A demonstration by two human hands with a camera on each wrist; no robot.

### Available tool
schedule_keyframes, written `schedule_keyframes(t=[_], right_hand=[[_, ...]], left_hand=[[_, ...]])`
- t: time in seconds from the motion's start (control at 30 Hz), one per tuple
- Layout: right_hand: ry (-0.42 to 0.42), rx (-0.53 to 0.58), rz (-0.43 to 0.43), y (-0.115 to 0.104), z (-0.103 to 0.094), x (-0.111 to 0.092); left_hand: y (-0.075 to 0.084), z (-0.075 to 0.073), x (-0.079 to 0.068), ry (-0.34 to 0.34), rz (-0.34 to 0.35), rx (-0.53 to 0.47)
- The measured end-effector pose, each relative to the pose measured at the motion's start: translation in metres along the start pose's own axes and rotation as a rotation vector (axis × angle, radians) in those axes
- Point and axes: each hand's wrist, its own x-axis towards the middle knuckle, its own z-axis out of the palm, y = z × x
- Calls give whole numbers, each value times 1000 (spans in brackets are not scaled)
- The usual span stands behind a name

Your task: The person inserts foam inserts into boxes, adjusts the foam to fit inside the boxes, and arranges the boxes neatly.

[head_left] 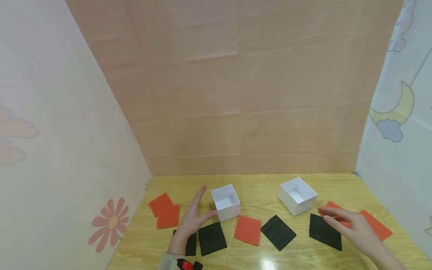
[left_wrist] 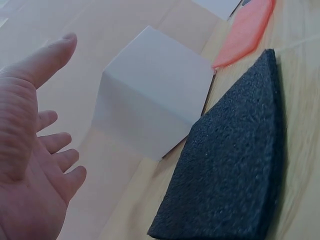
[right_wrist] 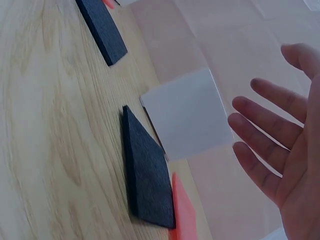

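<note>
My left hand point(head_left: 193, 221) is held over the table just left of a white square box point(head_left: 227, 202), its fingers extended and thumb spread toward the box. In the left wrist view the palm is bare, and a black foam square point(left_wrist: 225, 160) lies below the box. My right hand point(head_left: 354, 225) hovers above a black square point(head_left: 324, 231) and a red square point(head_left: 332, 205), to the right of a second white box point(head_left: 298, 196). Its fingers point(right_wrist: 265, 130) look relaxed and spread in the right wrist view, with nothing held. Both boxes stand upright with open tops; the interiors visible hold nothing.
Two red squares point(head_left: 168, 216) overlap at the left. Another red square point(head_left: 248, 230) and a black square point(head_left: 278, 232) lie between the boxes, nearer the front. A further red square point(head_left: 376, 225) is at the right. Paper-covered walls point(head_left: 236, 112) enclose the wooden table point(head_left: 260, 187).
</note>
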Motion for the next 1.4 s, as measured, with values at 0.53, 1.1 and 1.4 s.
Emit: schedule_keyframes(t=[0.53, 1.1, 1.4], right_hand=[[-136, 132, -339, -14, 55, 15], [-349, 154, -303, -24, 80, 29], [-387, 110, -250, -26, 86, 35]], left_hand=[[-8, 16, 6, -49, -92, -45], [-12, 23, 9, -28, -94, -84], [-15, 26, 10, -13, -117, -118]])
